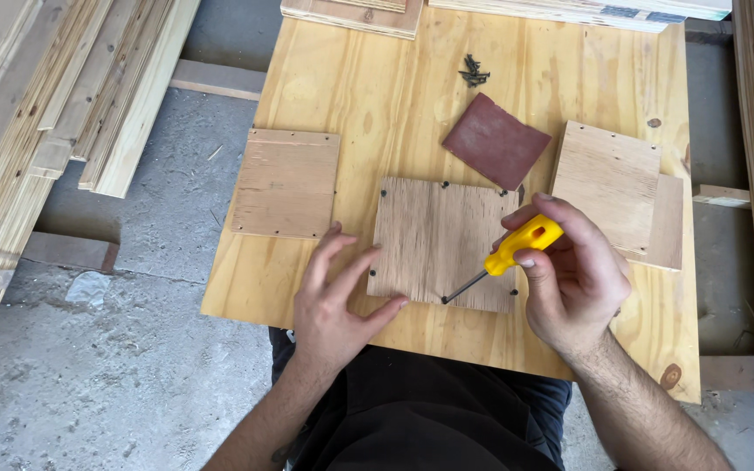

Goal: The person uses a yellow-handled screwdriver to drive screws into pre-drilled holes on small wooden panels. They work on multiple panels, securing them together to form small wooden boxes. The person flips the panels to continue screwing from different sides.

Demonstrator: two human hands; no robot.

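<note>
Screwdriver (506, 258) with a fat yellow handle sits in the right hand (575, 279). The fingers and thumb wrap around the handle and pinch it tight. Its thin metal tip points down and left, and it touches the bottom edge of a small wood panel (442, 242), right by a dark screw. More dark screws dot the other edges of this panel.

The left hand (335, 301) lies flat with its fingers spread. The fingertips press on the left edge of the small wood panel, near its bottom corner.

All of this rests on a big yellow plywood board (403, 96) that lies across the person's lap. Its near edge is just behind the hands. The far part of the board has bare room.

A second wood panel (286, 183) lies to the left, close to the board's left edge. A gap of bare board shows between it and the middle one. Two stacked wood pieces (614, 187) lie to the right, near the right edge. A dark red square of sandpaper (496, 140) lies tilted just past the middle panel. A small heap of black screws (473, 71) sits farther back.

Long planks (54, 113) are piled on the grey floor (89, 384) to the left.
</note>
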